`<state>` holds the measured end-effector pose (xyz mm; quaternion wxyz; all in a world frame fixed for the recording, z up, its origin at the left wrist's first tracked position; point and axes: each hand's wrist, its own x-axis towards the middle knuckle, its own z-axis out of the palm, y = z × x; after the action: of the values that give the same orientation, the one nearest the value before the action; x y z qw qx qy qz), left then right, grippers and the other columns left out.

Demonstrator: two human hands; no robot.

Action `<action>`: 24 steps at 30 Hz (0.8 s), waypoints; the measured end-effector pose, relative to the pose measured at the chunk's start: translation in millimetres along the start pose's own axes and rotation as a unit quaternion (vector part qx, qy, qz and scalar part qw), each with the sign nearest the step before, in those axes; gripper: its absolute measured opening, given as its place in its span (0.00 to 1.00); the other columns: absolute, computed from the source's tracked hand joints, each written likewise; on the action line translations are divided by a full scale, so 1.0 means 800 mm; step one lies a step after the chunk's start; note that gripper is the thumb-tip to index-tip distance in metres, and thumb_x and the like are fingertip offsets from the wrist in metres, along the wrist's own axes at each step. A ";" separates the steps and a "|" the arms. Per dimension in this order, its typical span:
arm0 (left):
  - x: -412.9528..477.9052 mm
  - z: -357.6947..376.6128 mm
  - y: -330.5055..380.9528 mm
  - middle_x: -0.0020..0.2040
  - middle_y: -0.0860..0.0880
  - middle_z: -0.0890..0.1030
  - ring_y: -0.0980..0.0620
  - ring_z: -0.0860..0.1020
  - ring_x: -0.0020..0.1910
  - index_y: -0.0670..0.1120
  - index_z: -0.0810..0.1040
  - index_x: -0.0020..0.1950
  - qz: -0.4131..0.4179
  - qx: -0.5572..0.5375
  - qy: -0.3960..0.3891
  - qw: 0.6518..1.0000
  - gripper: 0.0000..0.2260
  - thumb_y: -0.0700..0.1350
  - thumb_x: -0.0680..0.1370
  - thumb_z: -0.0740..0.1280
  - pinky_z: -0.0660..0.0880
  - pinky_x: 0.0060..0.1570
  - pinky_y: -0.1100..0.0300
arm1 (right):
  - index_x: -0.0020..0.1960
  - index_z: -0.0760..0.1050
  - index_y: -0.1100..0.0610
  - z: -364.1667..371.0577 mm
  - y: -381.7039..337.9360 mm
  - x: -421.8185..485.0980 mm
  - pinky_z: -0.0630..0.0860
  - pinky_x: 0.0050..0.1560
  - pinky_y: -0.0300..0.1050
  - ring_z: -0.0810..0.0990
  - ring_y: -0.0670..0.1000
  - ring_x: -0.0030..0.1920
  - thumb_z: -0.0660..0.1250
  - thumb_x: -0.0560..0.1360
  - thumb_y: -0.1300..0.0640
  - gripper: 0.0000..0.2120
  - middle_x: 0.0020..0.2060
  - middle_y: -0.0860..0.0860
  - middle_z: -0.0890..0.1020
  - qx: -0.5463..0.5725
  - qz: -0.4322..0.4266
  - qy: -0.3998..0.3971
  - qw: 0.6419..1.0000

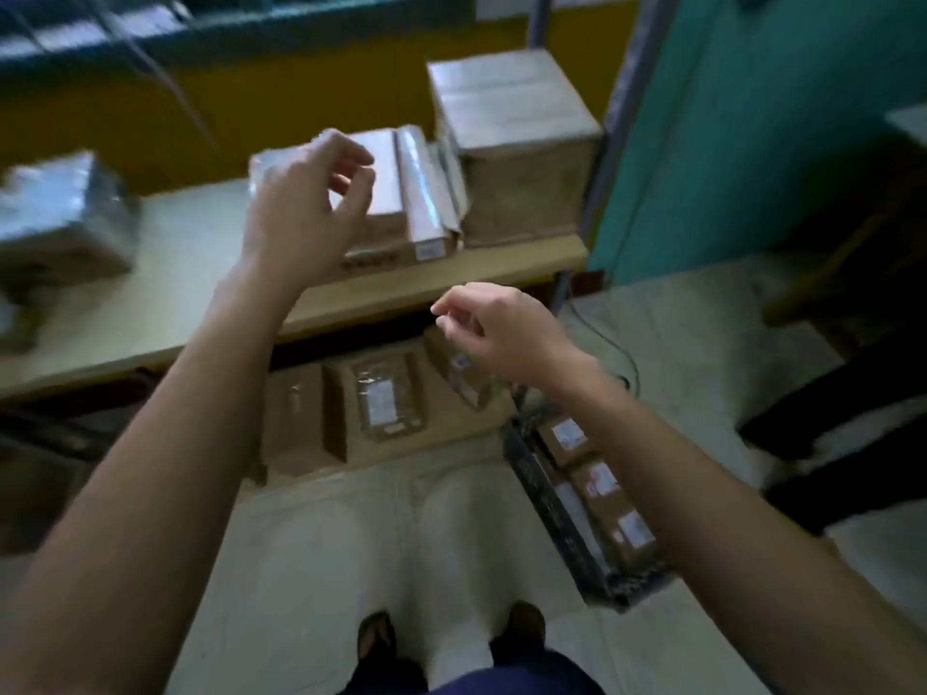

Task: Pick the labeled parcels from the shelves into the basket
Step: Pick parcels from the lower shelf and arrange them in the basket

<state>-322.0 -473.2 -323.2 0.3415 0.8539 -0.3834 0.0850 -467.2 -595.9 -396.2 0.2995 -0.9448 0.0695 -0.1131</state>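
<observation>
The basket (552,514) holds several labeled parcels (614,514). The shelf parcels (383,193) are not yet picked. The left hand (301,208) and right hand (501,328) are loosely curled and empty.

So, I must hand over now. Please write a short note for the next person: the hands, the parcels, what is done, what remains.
Left hand: empty, fingers loosely curved, over the flat parcel on the upper shelf.
Right hand: empty, loosely curled, lower, near that shelf's front edge.
Done: the basket, on the floor at the right, holds at least three labeled parcels.
To pick: the flat parcel, the narrow parcel beside it, the large carton, the wrapped parcel at the far left, and the lower-shelf parcels.
</observation>
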 end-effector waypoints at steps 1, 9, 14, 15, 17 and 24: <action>-0.006 -0.026 -0.018 0.50 0.45 0.81 0.53 0.77 0.45 0.42 0.77 0.54 -0.007 0.009 0.020 1.000 0.10 0.45 0.78 0.61 0.71 0.47 0.59 | 0.53 0.78 0.56 0.008 -0.024 0.019 0.74 0.43 0.44 0.73 0.45 0.41 0.61 0.77 0.54 0.10 0.44 0.48 0.80 -0.008 -0.026 -0.007 1.000; -0.044 -0.177 -0.183 0.48 0.48 0.80 0.52 0.77 0.45 0.44 0.77 0.53 -0.074 0.050 0.066 0.994 0.08 0.44 0.78 0.61 0.71 0.45 0.60 | 0.54 0.78 0.55 0.102 -0.201 0.166 0.75 0.45 0.44 0.77 0.49 0.42 0.60 0.77 0.54 0.11 0.48 0.51 0.82 -0.055 -0.145 -0.066 0.986; -0.025 -0.189 -0.261 0.53 0.43 0.80 0.48 0.79 0.50 0.42 0.76 0.56 -0.113 0.016 0.039 0.993 0.10 0.44 0.78 0.60 0.76 0.49 0.55 | 0.56 0.78 0.56 0.147 -0.238 0.230 0.76 0.50 0.45 0.77 0.49 0.45 0.60 0.78 0.54 0.12 0.51 0.52 0.82 -0.002 -0.082 -0.075 0.994; -0.019 -0.184 -0.271 0.53 0.43 0.80 0.48 0.79 0.50 0.42 0.76 0.56 -0.118 0.011 0.020 0.993 0.10 0.44 0.78 0.60 0.77 0.50 0.53 | 0.57 0.78 0.56 0.153 -0.233 0.238 0.77 0.51 0.47 0.78 0.49 0.46 0.60 0.78 0.54 0.12 0.51 0.52 0.82 0.009 -0.060 -0.066 0.996; -0.003 -0.168 -0.284 0.54 0.44 0.80 0.49 0.79 0.50 0.42 0.77 0.57 -0.115 0.002 -0.019 0.993 0.11 0.44 0.78 0.61 0.77 0.51 0.54 | 0.58 0.76 0.56 0.158 -0.212 0.250 0.77 0.53 0.47 0.77 0.49 0.47 0.60 0.78 0.54 0.13 0.53 0.53 0.80 0.015 -0.015 -0.049 0.999; 0.053 -0.060 -0.274 0.62 0.41 0.73 0.46 0.77 0.54 0.42 0.73 0.64 -0.089 -0.039 -0.153 0.983 0.15 0.42 0.78 0.61 0.72 0.56 0.56 | 0.66 0.69 0.57 0.123 -0.091 0.267 0.72 0.58 0.49 0.75 0.57 0.59 0.60 0.78 0.54 0.18 0.65 0.56 0.70 -0.045 0.167 0.010 0.985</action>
<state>-130.6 -364.0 -383.3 0.3175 0.8738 -0.3565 -0.0927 -231.2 -525.1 -395.4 0.2710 -0.9311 0.2345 -0.0676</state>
